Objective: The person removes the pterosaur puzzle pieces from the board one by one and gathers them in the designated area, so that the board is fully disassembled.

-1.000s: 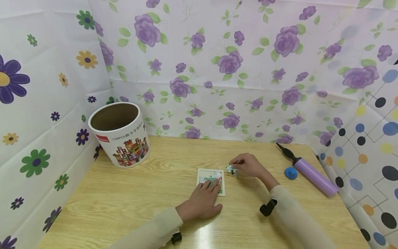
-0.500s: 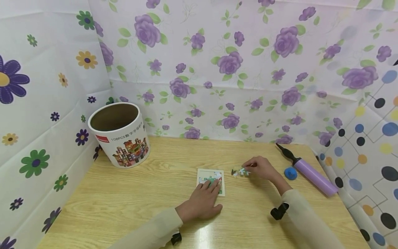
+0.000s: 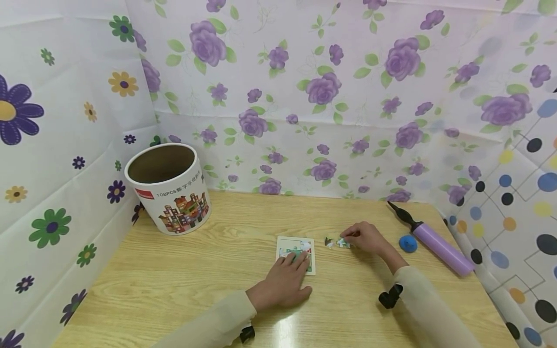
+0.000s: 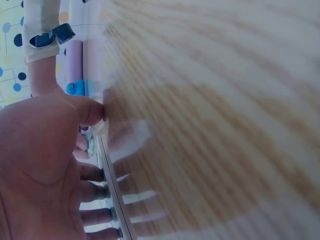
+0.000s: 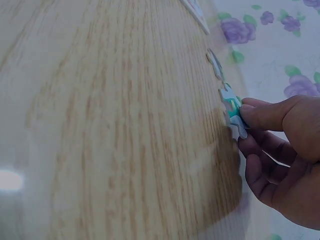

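My left hand [image 3: 283, 282] lies with its fingers extended over a small puzzle board [image 3: 289, 239] with a pale frame and a green and red picture. In the left wrist view the fingertips rest along the board's edge, and the palm hides much of the picture. To the right of the board, my right hand [image 3: 367, 238] pinches a light-blue and green jigsaw piece [image 5: 231, 106] between thumb and fingers, low at the tabletop. Another jigsaw piece [image 3: 329, 242], brown and white, lies on the table between the board and the pinched piece.
A large white bucket [image 3: 174, 193] with printed blocks stands at the back left. On the right lie a purple hand pump [image 3: 441, 247] with a black nozzle and a small blue round object [image 3: 408, 243]. Flowered cloth walls [image 3: 278, 96] enclose the wooden table [image 3: 196, 270].
My right hand has moved right, away from the board, with the jigsaw piece, then lowered slightly. The brown and white piece now shows separately on the table. My left hand stays put.
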Tool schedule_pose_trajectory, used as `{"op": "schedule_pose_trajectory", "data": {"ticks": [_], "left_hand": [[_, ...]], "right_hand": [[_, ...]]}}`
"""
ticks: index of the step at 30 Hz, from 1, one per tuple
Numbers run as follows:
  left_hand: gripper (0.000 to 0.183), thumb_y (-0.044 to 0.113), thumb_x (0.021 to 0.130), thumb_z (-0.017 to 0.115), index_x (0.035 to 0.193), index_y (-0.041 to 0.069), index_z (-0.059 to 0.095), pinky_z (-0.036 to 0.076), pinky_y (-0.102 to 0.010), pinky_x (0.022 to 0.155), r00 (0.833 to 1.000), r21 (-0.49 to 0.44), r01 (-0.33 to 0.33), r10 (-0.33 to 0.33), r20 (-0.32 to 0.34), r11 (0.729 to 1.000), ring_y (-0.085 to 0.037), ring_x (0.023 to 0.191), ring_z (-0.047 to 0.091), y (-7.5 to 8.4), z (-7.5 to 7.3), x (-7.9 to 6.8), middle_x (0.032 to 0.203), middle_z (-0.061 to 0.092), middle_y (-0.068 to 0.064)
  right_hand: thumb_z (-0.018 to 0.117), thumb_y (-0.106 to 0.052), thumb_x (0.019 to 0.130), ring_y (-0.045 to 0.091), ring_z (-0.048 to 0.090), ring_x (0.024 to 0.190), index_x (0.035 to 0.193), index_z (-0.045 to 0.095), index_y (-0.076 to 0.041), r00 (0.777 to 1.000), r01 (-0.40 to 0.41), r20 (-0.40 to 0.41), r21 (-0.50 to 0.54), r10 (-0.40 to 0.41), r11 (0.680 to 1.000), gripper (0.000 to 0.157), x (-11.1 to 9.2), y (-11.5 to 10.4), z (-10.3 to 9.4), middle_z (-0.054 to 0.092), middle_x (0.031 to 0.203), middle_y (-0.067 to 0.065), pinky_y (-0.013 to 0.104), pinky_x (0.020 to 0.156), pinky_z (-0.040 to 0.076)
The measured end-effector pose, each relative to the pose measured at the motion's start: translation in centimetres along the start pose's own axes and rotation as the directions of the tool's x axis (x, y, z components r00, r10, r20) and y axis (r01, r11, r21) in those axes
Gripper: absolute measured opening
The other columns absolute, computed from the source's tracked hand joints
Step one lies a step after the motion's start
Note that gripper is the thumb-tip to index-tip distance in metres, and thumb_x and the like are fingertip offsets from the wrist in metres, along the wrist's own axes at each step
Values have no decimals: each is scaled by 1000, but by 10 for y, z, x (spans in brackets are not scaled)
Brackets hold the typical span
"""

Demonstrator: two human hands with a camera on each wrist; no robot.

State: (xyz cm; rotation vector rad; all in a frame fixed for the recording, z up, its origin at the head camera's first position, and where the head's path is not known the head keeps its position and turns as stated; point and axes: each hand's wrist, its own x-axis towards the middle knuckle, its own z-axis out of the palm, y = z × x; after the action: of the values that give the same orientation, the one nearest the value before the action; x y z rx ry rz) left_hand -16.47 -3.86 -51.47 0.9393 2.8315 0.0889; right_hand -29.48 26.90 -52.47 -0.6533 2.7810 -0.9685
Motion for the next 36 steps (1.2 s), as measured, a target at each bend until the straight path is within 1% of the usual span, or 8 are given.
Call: {"op": "schedule_pose_trajectory", "data": {"ticks": [6,11,15,19,25,28,33,36], "left_hand": [[71,51,105,40,161,9,30,32,-47,118,1000,11,-3,3,-5,1000,-31,152,30,0,0,0,169,25,-7],[71,51,105,40,161,9,30,32,-47,118,1000,15,-8,8,-7,1000,-31,151,30,0,0,0,168,25,-7],[71,51,105,40,161,9,30,32,-48,119,1000,12,-6,6,-5,1000,-32,152,30,-1,1,0,169,25,-7],[71,51,105,40,161,8,30,32,-48,119,1000,15,-5,5,-3,1000,-32,151,30,0,1,0,169,25,-7],[71,51,105,41,161,9,30,33,-49,118,1000,8,-5,5,-1,1000,-32,151,31,-1,1,0,169,25,-7],[71,51,105,41,161,8,31,33,-49,118,1000,2,-6,6,-6,1000,-33,151,31,-1,1,1,168,26,-7],[72,52,105,41,162,9,30,33,-49,118,1000,-4,0,0,0,1000,-33,151,30,-1,1,2,169,25,-6],[73,53,105,40,162,9,28,32,-49,119,1000,-6,6,-6,10,1000,-32,152,29,-1,1,2,169,24,-5]], "right_hand": [[71,-11,96,16,67,85,107,81,-10,1000,2,3,-3,-2,1000,15,1,1,2,76,106,7,33,71,55],[70,-11,97,18,68,88,108,81,-10,1000,10,-7,-16,-10,1000,16,1,-2,2,76,105,7,36,75,56],[69,-13,98,23,69,91,112,79,-8,1000,17,-25,-31,-18,999,18,2,-9,3,75,105,7,41,79,57],[69,-18,99,22,68,92,118,76,-7,999,22,-36,-31,-23,999,23,7,-17,7,73,104,6,39,79,57],[72,-19,97,19,69,92,121,76,-9,999,30,-36,31,-29,999,27,17,-37,17,75,108,5,38,77,57],[72,-20,97,18,70,95,124,75,-10,999,52,-20,52,-51,997,29,21,-45,22,75,113,5,37,77,58],[72,-23,98,17,71,93,126,73,-10,997,72,20,102,-74,992,32,27,-54,30,74,118,6,32,70,58],[73,-25,97,16,70,93,124,75,-11,997,66,29,119,-70,991,30,30,-56,37,75,117,4,30,67,58]]}}
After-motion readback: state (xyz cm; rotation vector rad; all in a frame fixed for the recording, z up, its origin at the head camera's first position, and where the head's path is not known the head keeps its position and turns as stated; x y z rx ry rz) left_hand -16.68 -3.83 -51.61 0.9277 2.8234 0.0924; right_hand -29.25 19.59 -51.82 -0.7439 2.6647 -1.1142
